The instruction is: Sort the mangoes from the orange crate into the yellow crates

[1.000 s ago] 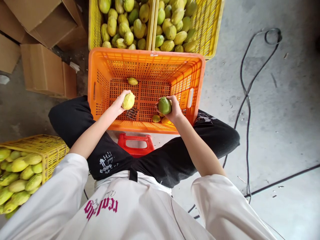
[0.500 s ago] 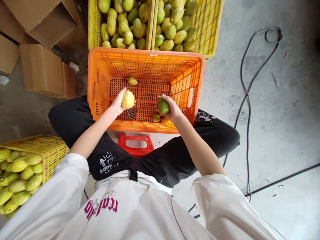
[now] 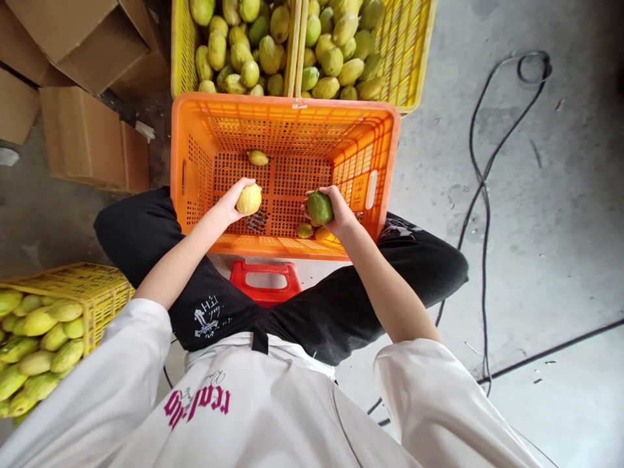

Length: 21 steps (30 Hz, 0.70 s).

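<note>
Yellow fruit in left grip, green fruit in right grip.

Showing one orange crate mid-frame, three yellow crates at the top and lower left, three fruits lying inside the orange one, two cardboard boxes at upper left, one red stool.

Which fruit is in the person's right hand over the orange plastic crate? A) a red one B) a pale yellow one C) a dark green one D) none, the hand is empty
C: the right hand grips a dark green rounded fruit over the orange plastic crate, while the left hand holds the pale yellow fruit.
</note>
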Tool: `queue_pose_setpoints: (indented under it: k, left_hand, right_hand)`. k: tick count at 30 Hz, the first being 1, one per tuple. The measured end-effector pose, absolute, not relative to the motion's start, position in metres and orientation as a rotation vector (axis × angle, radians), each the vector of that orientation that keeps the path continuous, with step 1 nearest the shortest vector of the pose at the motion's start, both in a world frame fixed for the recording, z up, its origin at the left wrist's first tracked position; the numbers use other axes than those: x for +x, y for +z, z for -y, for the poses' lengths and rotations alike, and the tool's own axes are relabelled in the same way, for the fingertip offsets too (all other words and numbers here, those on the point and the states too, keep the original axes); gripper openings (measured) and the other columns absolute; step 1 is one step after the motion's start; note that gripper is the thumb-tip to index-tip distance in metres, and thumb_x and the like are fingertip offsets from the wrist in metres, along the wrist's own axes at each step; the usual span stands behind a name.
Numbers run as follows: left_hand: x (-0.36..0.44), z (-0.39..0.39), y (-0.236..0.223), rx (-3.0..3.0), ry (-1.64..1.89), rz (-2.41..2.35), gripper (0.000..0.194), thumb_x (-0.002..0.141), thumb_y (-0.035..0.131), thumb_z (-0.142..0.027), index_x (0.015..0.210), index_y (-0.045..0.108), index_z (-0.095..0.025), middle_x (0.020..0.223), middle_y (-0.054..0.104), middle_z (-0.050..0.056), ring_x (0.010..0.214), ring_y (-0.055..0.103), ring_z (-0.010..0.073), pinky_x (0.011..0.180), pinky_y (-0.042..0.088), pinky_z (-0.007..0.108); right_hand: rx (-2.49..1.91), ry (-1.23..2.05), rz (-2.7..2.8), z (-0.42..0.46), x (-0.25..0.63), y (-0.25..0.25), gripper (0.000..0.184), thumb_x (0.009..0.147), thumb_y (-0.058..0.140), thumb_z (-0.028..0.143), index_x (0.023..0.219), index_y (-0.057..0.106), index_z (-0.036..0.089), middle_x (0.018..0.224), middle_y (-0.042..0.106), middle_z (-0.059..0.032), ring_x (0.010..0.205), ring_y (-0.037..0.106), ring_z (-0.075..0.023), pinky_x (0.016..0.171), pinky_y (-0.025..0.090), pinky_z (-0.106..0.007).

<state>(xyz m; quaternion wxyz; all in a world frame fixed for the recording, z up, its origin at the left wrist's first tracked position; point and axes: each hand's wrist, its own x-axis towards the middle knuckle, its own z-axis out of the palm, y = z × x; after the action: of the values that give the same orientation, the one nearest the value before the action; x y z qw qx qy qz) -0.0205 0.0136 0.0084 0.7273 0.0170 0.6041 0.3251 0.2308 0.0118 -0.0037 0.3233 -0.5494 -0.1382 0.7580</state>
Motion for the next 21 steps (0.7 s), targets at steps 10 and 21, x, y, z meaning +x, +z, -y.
queue_pose_setpoints:
  k: [10,21]
  left_hand:
    - [-0.02,-0.012,0.016,-0.053,0.639,-1.227,0.033,0.078,0.073,-0.046,0.093,0.066,-0.018,0.073,0.069,0.008,0.072,0.071,0.0234,0.072,0.061,0.038]
    - [-0.029,-0.02,0.008,-0.005,0.711,-1.389,0.024,0.079,0.068,-0.042,0.093,0.066,-0.023,0.077,0.068,0.003,0.075,0.069,0.0202,0.072,0.058,0.035]
  right_hand:
    - [-1.518,2.05,0.301,-0.009,0.232,-0.01,0.029,0.077,0.072,0.049,0.085,0.057,0.026,0.073,0.068,-0.0018,0.074,0.069,-0.0237,0.063,0.061,-0.039]
    - [-1.571,1.851,0.284,-0.017,0.235,-0.001,0.025,0.077,0.074,0.043,0.087,0.057,0.028,0.074,0.067,0.0021,0.078,0.069,-0.0213,0.066,0.064,-0.037]
